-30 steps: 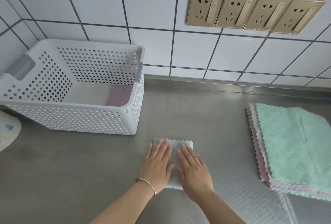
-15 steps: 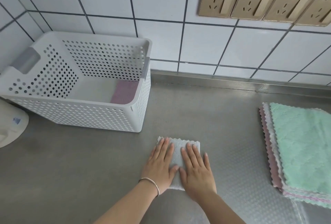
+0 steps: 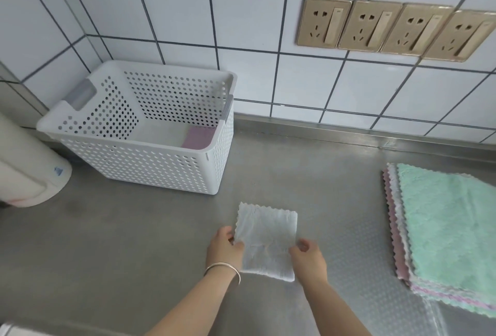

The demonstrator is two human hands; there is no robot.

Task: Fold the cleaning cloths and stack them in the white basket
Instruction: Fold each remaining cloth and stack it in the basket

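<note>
A folded pale grey cloth [image 3: 267, 239] lies on the steel counter in front of me. My left hand [image 3: 224, 245] grips its left edge, fingers curled round it. At the right edge my right hand [image 3: 307, 258] pinches the cloth the same way. The white perforated basket [image 3: 139, 158] stands at the back left against the tiled wall, with a folded pink cloth [image 3: 197, 137] on its floor at the right end. A stack of unfolded cloths [image 3: 445, 231], mint green on top, lies at the right.
A white rounded appliance [image 3: 26, 174] sits left of the basket. Four gold wall sockets [image 3: 394, 28] are mounted on the tiles above the counter. Bare steel counter [image 3: 295, 169] stretches between the basket and the cloth stack.
Both hands lay flat, pressing on top of the folded cloth; now they have slid to its left and right edges and taken hold of it.
</note>
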